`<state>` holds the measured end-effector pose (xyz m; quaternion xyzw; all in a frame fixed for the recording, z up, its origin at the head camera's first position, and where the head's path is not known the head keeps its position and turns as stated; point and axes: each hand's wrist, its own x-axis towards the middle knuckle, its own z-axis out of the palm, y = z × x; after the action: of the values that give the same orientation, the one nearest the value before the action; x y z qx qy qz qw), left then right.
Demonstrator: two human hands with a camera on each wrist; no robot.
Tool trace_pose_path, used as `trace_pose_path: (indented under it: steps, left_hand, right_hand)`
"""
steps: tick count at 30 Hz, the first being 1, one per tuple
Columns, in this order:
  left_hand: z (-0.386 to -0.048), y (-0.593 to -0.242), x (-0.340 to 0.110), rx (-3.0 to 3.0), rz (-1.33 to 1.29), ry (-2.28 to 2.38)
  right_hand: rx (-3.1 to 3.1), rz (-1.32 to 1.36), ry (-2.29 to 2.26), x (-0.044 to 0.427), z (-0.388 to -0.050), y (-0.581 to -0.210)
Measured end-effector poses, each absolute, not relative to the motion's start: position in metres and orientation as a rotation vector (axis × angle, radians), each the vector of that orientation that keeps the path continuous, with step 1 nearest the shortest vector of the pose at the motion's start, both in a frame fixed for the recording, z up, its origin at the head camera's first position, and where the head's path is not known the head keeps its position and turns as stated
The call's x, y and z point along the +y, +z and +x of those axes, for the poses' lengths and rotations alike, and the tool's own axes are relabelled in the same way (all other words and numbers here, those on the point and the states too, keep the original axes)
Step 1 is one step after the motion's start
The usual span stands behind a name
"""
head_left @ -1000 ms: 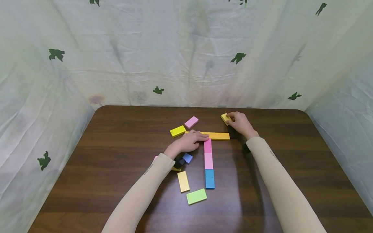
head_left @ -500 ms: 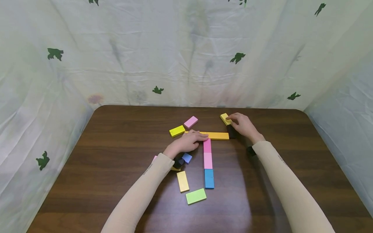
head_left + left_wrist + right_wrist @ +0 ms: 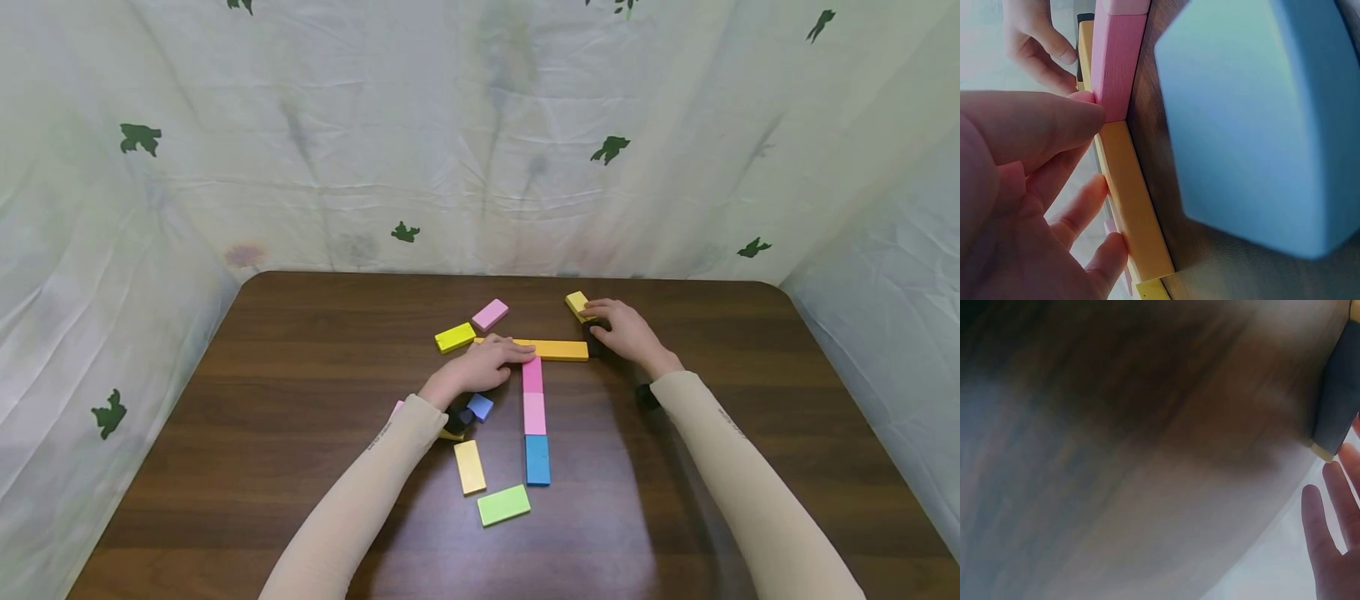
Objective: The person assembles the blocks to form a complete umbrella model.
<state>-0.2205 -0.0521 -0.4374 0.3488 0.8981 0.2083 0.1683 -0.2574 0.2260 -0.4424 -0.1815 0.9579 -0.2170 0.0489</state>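
Note:
My left hand [image 3: 480, 364] lies with extended fingers over the orange row of blocks [image 3: 562, 350]. In the left wrist view its fingertips touch the orange block [image 3: 1135, 206] beside the end of a pink block [image 3: 1117, 62]. Two pink blocks [image 3: 534, 414] and a blue block [image 3: 537, 460] run from the row toward me. My right hand [image 3: 630, 337] is at the row's right end, thumb by a black block [image 3: 592, 343], fingers at a pale yellow block [image 3: 576, 302] beyond it. In the right wrist view the black block [image 3: 1338, 387] partly hides its fingers.
Left of centre lie a bright yellow block [image 3: 455, 337], a light pink block [image 3: 490, 314], a small blue block [image 3: 480, 407], a cream block [image 3: 470, 467] and a green block [image 3: 504, 505]. More blocks are partly under my left wrist. A pale curtain [image 3: 480, 167] hangs behind the table [image 3: 315, 350].
My right hand has released the pale yellow block and shifted slightly toward me, bringing its thumb beside the black block. The left hand stays on the orange row.

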Motion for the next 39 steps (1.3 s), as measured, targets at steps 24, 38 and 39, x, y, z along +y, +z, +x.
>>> trace_pose_path:
  steps: [24,38,39]
  left_hand:
    - [-0.22,-0.437,-0.053,2.56,1.013,0.596]
    - [-0.219,-0.437,-0.053,2.562,1.015,0.588]
    - [-0.219,-0.437,-0.053,2.563,1.015,0.587]
  right_hand:
    - [2.934,-0.551,-0.67,0.226,-0.255,-0.444]
    - [2.922,-0.568,-0.683,0.226,-0.245,-0.441]
    - [2.922,-0.582,-0.687,0.226,-0.244,-0.441]
